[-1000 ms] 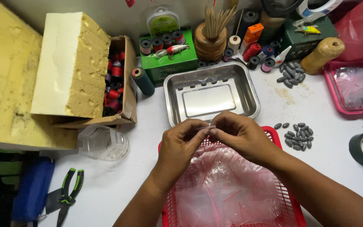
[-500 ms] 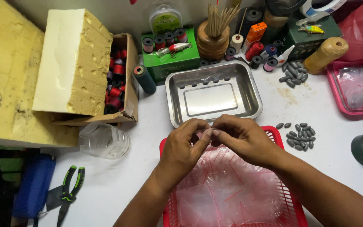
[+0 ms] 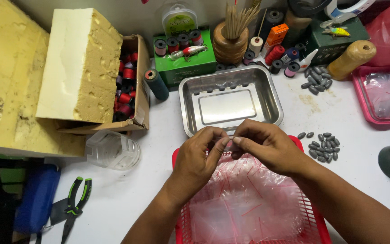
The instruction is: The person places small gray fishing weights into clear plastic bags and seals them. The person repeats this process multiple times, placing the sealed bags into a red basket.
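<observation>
While both hands kept their earlier place, left hand (image 3: 199,158) and right hand (image 3: 267,149) pinched a small clear bag (image 3: 231,138) shut-fingered above the red basket (image 3: 312,217); steel tray (image 3: 229,106) unmoved on white table (image 3: 127,194).

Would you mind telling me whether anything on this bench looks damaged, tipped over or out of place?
The foam block resting on the cardboard box is gouged and crumbling along its side. A clear plastic cup lies on its side on the table. Small grey weights lie loose beside the steel tray.

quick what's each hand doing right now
Left hand: pinched shut on a small clear bag.
Right hand: pinched shut on the same bag.
</observation>
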